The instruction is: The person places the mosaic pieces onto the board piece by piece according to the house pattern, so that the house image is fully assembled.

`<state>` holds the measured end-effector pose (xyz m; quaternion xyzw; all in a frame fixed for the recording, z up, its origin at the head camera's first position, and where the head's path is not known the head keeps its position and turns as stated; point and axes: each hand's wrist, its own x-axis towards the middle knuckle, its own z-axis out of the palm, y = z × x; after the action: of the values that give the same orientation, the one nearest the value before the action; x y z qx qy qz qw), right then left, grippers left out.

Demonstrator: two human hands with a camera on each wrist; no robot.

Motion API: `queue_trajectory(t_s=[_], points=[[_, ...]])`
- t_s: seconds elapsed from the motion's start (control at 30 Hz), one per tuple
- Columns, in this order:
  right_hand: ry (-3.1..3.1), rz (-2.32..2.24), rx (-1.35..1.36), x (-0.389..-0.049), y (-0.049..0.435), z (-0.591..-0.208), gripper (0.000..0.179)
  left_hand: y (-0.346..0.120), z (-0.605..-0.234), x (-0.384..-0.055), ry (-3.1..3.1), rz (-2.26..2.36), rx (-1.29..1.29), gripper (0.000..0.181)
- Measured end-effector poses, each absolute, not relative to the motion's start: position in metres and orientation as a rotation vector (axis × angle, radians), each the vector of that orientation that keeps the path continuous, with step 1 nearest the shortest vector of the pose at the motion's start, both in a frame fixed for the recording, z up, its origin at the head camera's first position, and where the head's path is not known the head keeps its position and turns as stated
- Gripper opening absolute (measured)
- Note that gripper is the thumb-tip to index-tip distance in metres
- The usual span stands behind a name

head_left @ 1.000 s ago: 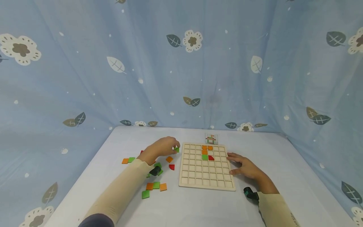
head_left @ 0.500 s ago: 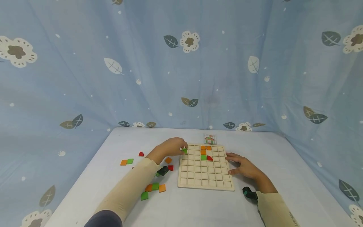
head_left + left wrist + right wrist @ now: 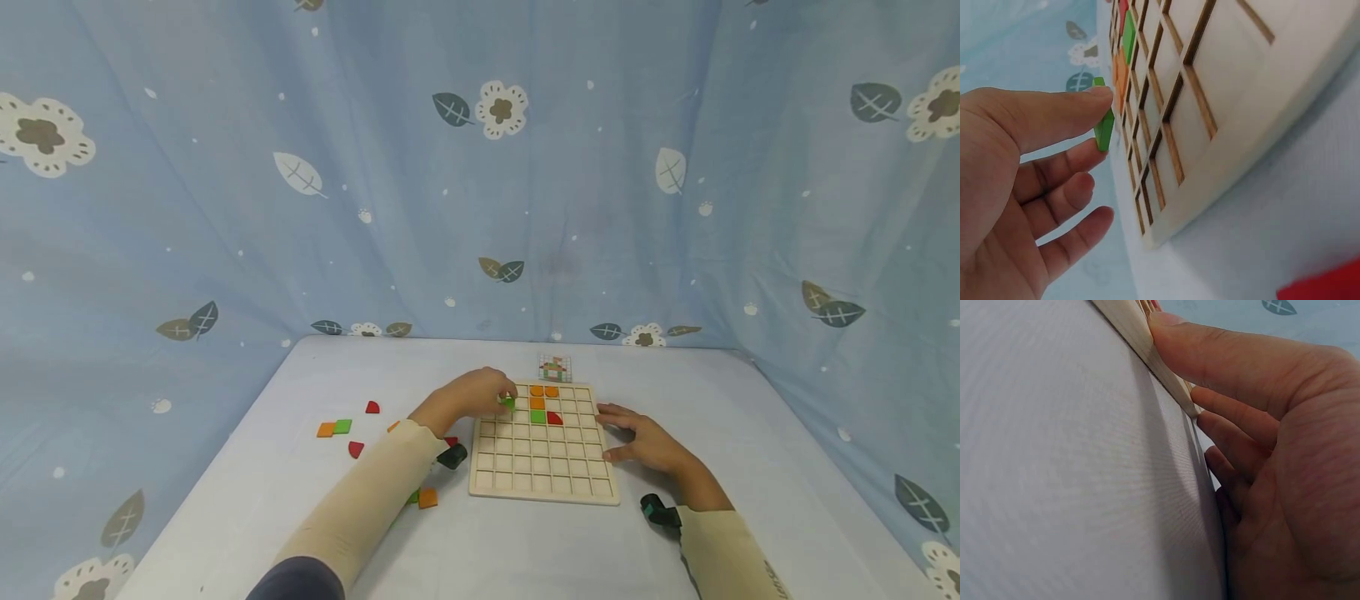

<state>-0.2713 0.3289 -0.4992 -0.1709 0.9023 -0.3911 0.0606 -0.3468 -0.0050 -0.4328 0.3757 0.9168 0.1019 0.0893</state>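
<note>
Green tile (image 3: 1104,130) sits pinched in the left hand (image 3: 474,393).

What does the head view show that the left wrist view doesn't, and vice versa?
Head only: the right hand at the edge of the board, and the picture card beyond.
Left wrist only: the palm side of the left hand.
Both: that hand pinching a green tile, coloured tiles set in the board, and the patterned curtain.

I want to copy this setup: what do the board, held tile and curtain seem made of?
Board: likely wood, pale and matte, with brown cut edges around its cells.
Tile: painted wood or plastic, smooth and evenly green; the look leaves it open.
Curtain: apparently cloth, matte, hanging in soft folds.
</note>
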Motion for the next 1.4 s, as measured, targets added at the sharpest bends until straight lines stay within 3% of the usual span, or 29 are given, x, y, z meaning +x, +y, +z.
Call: queue_trajectory(t_s=[1.4], points=[[2.744,-1.186,-0.568,-0.270,0.328,-0.498,0.074,0.021,-0.451,-0.349,2.697,0.281,1.167,0.026]])
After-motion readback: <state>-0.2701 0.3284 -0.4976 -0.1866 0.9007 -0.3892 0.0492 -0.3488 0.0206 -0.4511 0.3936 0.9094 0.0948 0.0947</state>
